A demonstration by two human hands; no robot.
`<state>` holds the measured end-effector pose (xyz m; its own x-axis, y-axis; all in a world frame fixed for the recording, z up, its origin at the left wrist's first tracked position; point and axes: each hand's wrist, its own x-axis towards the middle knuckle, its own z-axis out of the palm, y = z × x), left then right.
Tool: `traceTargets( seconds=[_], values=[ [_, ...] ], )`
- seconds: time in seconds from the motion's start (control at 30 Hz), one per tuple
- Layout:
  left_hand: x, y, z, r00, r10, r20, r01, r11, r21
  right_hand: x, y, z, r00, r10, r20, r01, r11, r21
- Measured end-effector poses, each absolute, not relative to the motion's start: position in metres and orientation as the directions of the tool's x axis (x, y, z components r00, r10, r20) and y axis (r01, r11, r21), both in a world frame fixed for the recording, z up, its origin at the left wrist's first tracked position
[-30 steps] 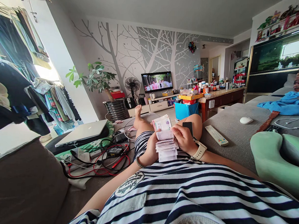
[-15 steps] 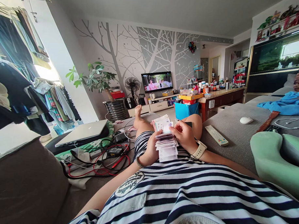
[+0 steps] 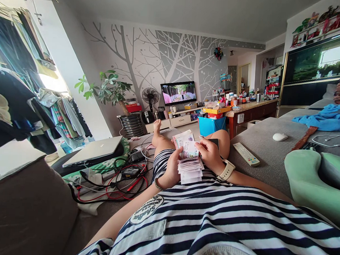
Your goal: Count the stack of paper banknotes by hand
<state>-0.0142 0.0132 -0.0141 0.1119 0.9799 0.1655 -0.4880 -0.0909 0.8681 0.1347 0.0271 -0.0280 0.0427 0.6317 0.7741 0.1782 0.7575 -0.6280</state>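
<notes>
My left hand (image 3: 172, 168) is closed round a wad of banknotes (image 3: 190, 173), its thumb pressed on top. Several notes fan down toward my striped shirt (image 3: 206, 218). My right hand (image 3: 210, 153), with a pale watch on the wrist, pinches the right edge of an upper banknote (image 3: 189, 147) with thumb and fingers. That note shows a printed 5 near its lower edge. Behind the right hand, part of a dark flat object (image 3: 215, 143) lies by my leg; its kind is unclear.
To the right on the grey sofa lie a remote control (image 3: 246, 154), a white mouse (image 3: 280, 137) and a green neck pillow (image 3: 304, 177). Leftward are tangled cables (image 3: 123, 178) and a laptop (image 3: 93, 151). A cluttered table (image 3: 254, 105) stands ahead.
The upper banknote has tilted and shifted, so more of its face shows. My right hand has moved slightly to the right; the left hand stays almost in place.
</notes>
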Motion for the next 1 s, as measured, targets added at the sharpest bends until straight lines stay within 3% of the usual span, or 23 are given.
traceTargets(
  seconds=[0.1, 0.2, 0.43, 0.67, 1.0],
  values=[
    [-0.009, 0.009, -0.009, 0.135, 0.986, 0.097, -0.558, -0.005, 0.83, 0.135, 0.025, -0.027, 0.031, 0.622, 0.783, 0.167, 0.769, -0.617],
    [-0.005, 0.005, -0.005, 0.114, 0.988, 0.103, -0.567, -0.021, 0.824, 0.135, 0.022, -0.026, 0.033, 0.608, 0.793, 0.171, 0.778, -0.604],
    [-0.008, 0.004, -0.003, 0.025, 0.986, 0.164, -0.482, -0.132, 0.866, 0.135, 0.019, -0.027, 0.036, 0.559, 0.828, 0.194, 0.809, -0.555],
    [-0.011, -0.004, -0.005, 0.013, 0.946, 0.323, -0.315, -0.302, 0.9, 0.136, 0.021, -0.029, 0.003, 0.535, 0.845, 0.178, 0.831, -0.527],
    [-0.01, -0.014, -0.002, 0.057, 0.925, 0.377, -0.285, -0.346, 0.894, 0.135, 0.019, -0.028, -0.019, 0.562, 0.827, 0.204, 0.812, -0.547]
  ],
)
